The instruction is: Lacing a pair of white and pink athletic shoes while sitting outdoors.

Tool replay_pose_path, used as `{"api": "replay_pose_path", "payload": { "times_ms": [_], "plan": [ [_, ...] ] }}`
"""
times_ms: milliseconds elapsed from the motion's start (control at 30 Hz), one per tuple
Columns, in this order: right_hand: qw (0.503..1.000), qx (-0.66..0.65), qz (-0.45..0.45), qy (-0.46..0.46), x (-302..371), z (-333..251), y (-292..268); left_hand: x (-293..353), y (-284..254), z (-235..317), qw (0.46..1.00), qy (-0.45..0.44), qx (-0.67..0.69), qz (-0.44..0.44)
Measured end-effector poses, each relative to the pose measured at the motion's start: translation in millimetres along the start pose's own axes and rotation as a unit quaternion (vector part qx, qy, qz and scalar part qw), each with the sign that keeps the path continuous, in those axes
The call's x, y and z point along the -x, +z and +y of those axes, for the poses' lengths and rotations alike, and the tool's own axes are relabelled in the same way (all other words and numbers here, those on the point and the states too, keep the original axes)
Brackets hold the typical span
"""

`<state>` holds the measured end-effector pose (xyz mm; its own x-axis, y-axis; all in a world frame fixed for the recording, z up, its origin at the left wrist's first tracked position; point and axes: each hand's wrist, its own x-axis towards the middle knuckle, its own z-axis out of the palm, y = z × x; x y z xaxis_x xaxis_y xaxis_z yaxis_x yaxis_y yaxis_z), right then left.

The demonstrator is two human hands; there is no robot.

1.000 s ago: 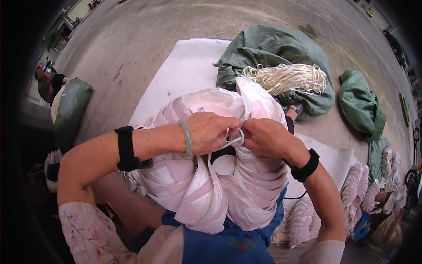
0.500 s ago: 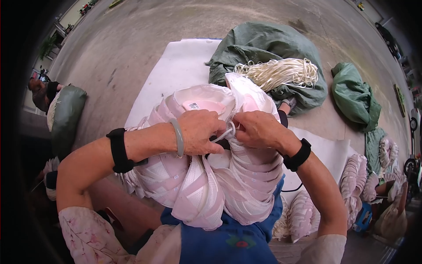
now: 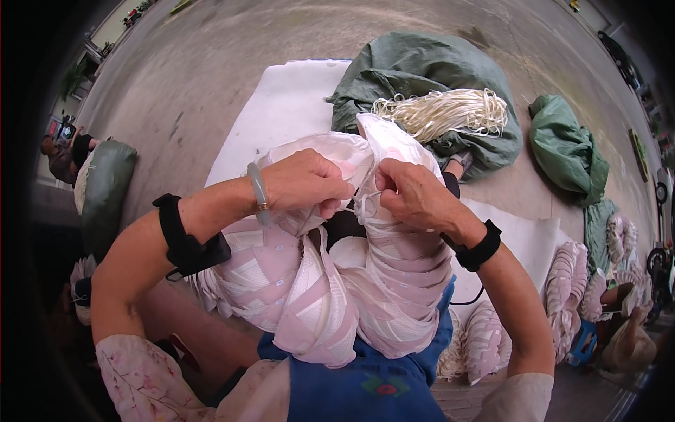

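Note:
A thick ring of overlapping pink and white shoe uppers [image 3: 320,309] rests on my lap, against a blue apron [image 3: 337,394]. At the top of the ring, a thin white cord [image 3: 361,209] is looped into a small knot between my hands. My left hand [image 3: 306,184], below a grey bangle, is closed in a pinch left of the knot. My right hand [image 3: 415,193] is likewise pinched closed, just right of it. Each appears to grip an end of the cord, though the fingers mostly hide those ends.
Ahead on a white sheet [image 3: 281,98] lies a green sack [image 3: 429,63] with a bundle of cream laces [image 3: 450,114]. Another green sack [image 3: 568,151] is at right, above more bundled uppers [image 3: 485,337]. At far left, a person [image 3: 60,158] is beside a filled sack [image 3: 109,193].
My hands have pulled apart and lifted slightly, the left one moving up and left. The larger cord loop between them has drawn down to a small knot.

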<state>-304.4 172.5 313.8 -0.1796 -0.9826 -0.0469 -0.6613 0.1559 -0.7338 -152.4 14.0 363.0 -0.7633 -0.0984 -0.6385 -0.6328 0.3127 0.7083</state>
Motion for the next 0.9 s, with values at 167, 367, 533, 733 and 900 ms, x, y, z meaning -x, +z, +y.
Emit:
{"api": "replay_pose_path", "payload": {
  "times_ms": [167,367,533,733,900],
  "plan": [
    [0.984,-0.167,-0.024,0.056,0,-8,-6,-7,7,-8,0.997,0.027,-0.063,0.044],
    [0.934,-0.345,-0.031,0.082,12,-18,-23,-5,19,-7,0.957,0.104,-0.261,0.072],
    [0.908,-0.412,-0.041,0.054,19,-36,-31,-8,24,-10,0.974,0.156,-0.141,0.080],
    [0.820,-0.573,0.009,-0.023,32,-63,-57,-2,22,-12,0.951,0.214,-0.211,0.069],
    [0.786,-0.601,0.028,-0.140,39,-99,-76,-6,28,-10,0.946,0.203,-0.243,0.064]
  ]
}}
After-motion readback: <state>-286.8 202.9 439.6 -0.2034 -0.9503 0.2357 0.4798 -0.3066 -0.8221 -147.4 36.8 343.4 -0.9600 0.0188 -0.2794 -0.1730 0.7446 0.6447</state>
